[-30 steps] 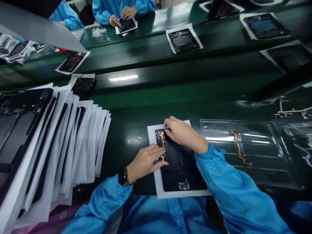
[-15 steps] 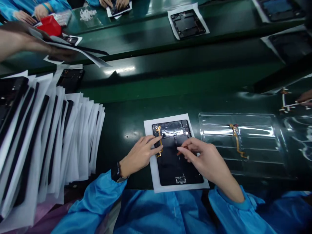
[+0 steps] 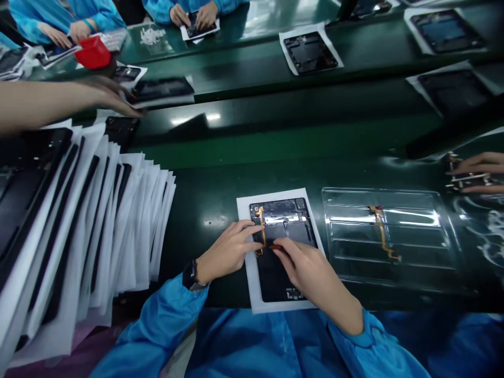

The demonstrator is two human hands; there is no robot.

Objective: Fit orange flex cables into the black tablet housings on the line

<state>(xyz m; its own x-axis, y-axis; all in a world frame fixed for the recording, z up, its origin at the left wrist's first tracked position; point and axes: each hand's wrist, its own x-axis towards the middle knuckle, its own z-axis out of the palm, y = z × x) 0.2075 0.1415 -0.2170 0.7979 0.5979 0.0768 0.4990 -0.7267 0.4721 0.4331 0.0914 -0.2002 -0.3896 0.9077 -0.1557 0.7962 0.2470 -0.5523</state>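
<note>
A black tablet back shell (image 3: pixel 284 226) lies on a white paper sheet (image 3: pixel 244 207) on the green bench in front of me. A thin orange flex cable (image 3: pixel 261 227) runs down the shell's left edge. My left hand (image 3: pixel 228 250) rests at that edge, fingertips pressing on the cable. My right hand (image 3: pixel 311 270) lies over the shell's lower middle, with a small reddish piece pinched at its fingertips, close to the cable's lower end.
A clear plastic tray (image 3: pixel 394 241) with one more orange flex cable (image 3: pixel 381 231) sits to the right. A fanned stack of shells between white sheets (image 3: pixel 79 220) fills the left. Co-workers' hands reach in at the far left (image 3: pixel 106 94) and far right (image 3: pixel 476 170). More shells lie on the conveyor (image 3: pixel 309 51).
My right hand moved from the shell's top corner down to its middle, then left toward the cable. A co-worker's hand at far left set a shell on paper onto the conveyor.
</note>
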